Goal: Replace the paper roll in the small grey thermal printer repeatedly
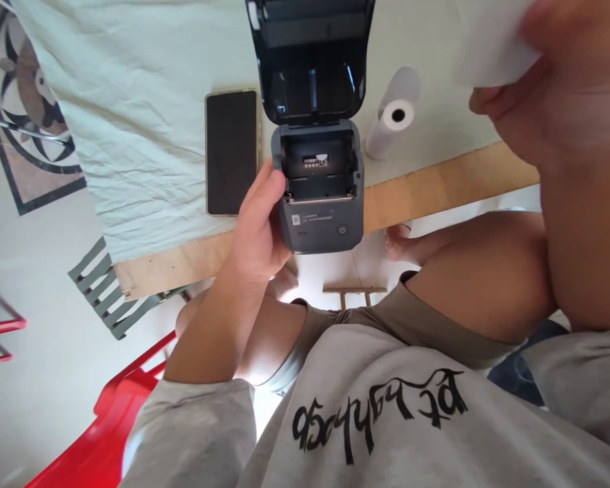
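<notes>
My left hand (258, 230) grips the left side of a small dark grey printer (319, 203) held at the table's near edge. Its lid (310, 57) stands open and the paper bay inside is bare, showing only a small label. My right hand (564, 102) is raised close to the camera at the upper right, blurred, with a white sheet of paper (488, 41) pinched in its fingers. A white paper roll (392, 114) lies on the tablecloth just right of the printer, its hollow core facing me.
A black phone (232, 152) lies screen-down-dark on the pale green tablecloth (132, 102), left of the printer. The wooden table edge (437, 186) runs beneath. A red chair (116, 413) and a green slatted chair (106, 291) stand at lower left. My bare knees sit under the table.
</notes>
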Available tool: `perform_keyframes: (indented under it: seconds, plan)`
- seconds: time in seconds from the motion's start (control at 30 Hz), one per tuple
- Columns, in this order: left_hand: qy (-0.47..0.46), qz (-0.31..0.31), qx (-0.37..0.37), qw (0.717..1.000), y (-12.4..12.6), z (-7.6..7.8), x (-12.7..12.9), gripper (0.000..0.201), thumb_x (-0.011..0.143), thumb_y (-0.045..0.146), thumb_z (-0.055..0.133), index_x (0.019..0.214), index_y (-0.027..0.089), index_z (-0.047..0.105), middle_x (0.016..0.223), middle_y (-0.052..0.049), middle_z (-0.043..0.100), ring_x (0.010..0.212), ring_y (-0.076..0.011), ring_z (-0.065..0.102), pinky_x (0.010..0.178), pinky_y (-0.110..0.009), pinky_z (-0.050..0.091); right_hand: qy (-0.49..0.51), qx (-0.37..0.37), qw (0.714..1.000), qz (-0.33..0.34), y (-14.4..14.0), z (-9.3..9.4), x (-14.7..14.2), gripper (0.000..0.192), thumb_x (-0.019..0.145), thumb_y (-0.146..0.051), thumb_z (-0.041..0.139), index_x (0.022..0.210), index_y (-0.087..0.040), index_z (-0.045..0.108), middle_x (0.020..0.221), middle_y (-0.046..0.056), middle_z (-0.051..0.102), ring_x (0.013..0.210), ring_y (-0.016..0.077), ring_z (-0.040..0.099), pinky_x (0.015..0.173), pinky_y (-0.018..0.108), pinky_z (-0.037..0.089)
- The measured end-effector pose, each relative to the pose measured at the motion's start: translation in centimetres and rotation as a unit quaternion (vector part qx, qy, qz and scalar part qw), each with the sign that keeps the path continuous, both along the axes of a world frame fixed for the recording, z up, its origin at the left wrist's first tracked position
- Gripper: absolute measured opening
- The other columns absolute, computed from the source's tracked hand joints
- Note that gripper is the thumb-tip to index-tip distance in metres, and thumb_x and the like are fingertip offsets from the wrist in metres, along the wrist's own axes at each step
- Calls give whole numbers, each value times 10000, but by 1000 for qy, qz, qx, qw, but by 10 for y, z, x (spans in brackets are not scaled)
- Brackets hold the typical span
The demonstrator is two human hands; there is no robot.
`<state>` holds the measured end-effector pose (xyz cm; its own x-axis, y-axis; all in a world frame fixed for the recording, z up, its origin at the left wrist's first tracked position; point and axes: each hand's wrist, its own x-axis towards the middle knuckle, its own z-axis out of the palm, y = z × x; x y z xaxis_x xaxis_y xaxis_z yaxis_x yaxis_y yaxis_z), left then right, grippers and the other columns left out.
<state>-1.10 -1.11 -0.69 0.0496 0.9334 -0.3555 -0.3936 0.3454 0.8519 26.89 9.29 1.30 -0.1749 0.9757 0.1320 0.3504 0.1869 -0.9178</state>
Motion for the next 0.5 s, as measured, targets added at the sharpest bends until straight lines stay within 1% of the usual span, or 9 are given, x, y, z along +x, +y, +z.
perform_keyframes:
  seconds: [0.03,0.07,0.1,0.13,0.23,0.3,0.37,0.43,0.5]
  plan:
    - [-3,-4,2,1000,0,0,0,388,961,583,598,1107,254,744,1129,-45,767,1134,-273,725,876,-396,633,12,3,996,-87,6,-7,1,253,814,-461,625,850,-222,550,757,-3,472,559,33,443,424,229,309]
    - [-6,-8,3,1000,0,0,-1,370,957,553,617,1128,249,739,1134,-39,767,1118,-261,733,874,-382,633,-3,-4,989,-148,11,-13,1,232,725,-341,696,832,-220,530,719,-26,434,519,31,411,409,234,314]
    - [-8,-9,1,1000,0,0,-1,354,948,527,637,1141,245,733,1139,-36,767,1119,-257,735,876,-370,632,-38,-19,979,-199,15,-16,1,255,661,-242,719,826,-219,526,712,-37,449,506,35,424,433,250,360]
    - [-8,-5,1,1000,0,0,-1,347,932,513,659,1139,244,731,1137,-36,770,1126,-260,734,872,-362,630,-80,-19,972,-219,18,-17,1,277,626,-165,724,830,-211,542,722,-38,494,531,36,451,484,258,403]
    - [-12,2,-3,1000,2,0,0,330,899,510,699,1101,252,736,1141,-36,779,1153,-276,723,881,-372,632,-197,-45,958,-205,17,-11,4,368,617,-104,799,960,-169,685,960,-9,699,782,47,563,757,277,483]
    - [-20,6,2,1000,3,1,2,327,915,526,682,1082,252,743,1143,-34,781,1125,-263,723,887,-379,636,-250,-66,950,-178,12,-4,9,523,641,-187,871,1143,-189,726,1156,-21,717,950,72,574,902,303,481]
    - [-30,10,7,999,3,2,4,319,935,527,667,1068,247,746,1145,-26,780,1083,-235,726,901,-369,639,-257,-83,950,-155,4,0,17,685,674,-255,896,1321,-237,671,1245,-24,702,1069,112,599,1014,344,483]
    - [-37,12,8,999,2,2,5,298,942,503,673,1052,237,750,1113,-22,782,1028,-209,730,884,-344,640,-247,-50,958,-140,-3,0,26,743,728,-272,876,1417,-243,601,1334,-13,680,1213,133,605,1126,346,460]
    - [-38,17,10,999,1,1,4,285,958,476,655,1058,229,756,1088,-22,780,989,-195,732,852,-328,638,-222,44,966,-128,-12,-1,31,695,811,-325,818,1451,-239,563,1396,-25,655,1329,127,585,1188,310,424]
